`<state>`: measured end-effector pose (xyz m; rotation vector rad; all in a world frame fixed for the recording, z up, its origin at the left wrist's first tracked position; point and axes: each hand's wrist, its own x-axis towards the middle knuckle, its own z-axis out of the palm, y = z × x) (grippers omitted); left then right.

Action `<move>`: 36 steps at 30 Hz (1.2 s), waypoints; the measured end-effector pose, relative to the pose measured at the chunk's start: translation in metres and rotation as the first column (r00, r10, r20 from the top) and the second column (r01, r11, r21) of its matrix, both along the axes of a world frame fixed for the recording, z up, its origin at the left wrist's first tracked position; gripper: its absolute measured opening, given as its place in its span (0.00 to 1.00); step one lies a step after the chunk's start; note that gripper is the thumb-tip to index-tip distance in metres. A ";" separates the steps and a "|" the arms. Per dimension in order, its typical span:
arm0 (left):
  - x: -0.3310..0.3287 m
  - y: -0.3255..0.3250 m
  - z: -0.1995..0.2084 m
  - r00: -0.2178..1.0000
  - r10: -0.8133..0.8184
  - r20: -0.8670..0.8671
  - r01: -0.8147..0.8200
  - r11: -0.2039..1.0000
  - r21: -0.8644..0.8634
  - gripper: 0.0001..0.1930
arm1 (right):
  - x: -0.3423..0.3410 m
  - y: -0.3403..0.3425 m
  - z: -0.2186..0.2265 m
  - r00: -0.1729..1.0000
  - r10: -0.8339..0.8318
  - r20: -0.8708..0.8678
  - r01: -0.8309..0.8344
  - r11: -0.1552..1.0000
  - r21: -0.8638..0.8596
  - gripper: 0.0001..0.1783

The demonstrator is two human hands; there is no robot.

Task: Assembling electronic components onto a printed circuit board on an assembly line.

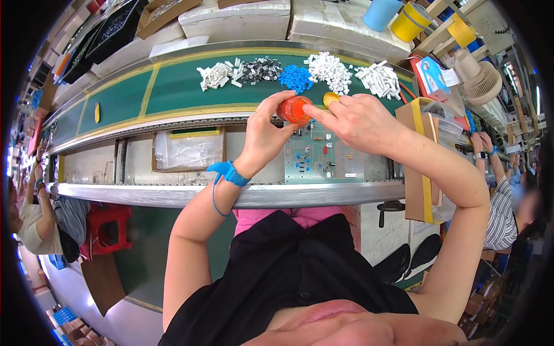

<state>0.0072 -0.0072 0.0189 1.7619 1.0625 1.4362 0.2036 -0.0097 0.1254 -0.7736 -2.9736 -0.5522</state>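
Observation:
My left hand [262, 134] is wrapped round a small round jar [285, 111] of orange-red content, its open mouth turned up toward me. A blue wrist strap sits on that arm. The index finger of my right hand [365, 122] reaches into the mouth of the jar. A yellow lid [330, 100] is held in the same hand, partly hidden by the fingers. Below both hands lies a circuit board [340, 166] with several small parts standing on it, including blue ones and a red one.
Loose piles of white connectors [329, 70], black parts [262, 69] and blue parts [295, 78] lie on the green belt [190, 86]. A box of clear bags [190, 151] sits left of the board, a taped carton [418, 173] at right. Other people work at both sides.

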 end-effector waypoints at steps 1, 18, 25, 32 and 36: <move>0.000 0.000 0.000 1.000 -0.001 0.001 0.001 1.000 -0.003 0.27 | -0.001 0.000 0.001 1.000 0.004 0.026 -0.004 1.000 0.009 0.31; 0.002 0.001 -0.003 1.000 0.013 -0.017 -0.014 0.998 -0.062 0.28 | 0.004 0.002 0.025 0.646 -0.749 -0.146 -0.168 0.048 -0.985 0.23; 0.001 0.000 -0.006 1.000 -0.001 -0.005 0.000 0.995 -0.096 0.29 | 0.013 -0.015 0.025 0.497 -0.866 -0.059 -0.494 -0.226 -0.840 0.23; 0.002 0.005 -0.008 1.000 0.001 0.003 -0.001 0.995 -0.096 0.29 | 0.031 -0.082 0.055 0.447 -0.883 -0.144 -0.584 -0.166 -0.795 0.20; -0.002 -0.002 -0.002 0.999 -0.015 -0.046 0.008 0.987 -0.158 0.28 | 0.043 -0.148 0.063 0.347 -0.819 -0.457 -0.756 0.044 -0.653 0.14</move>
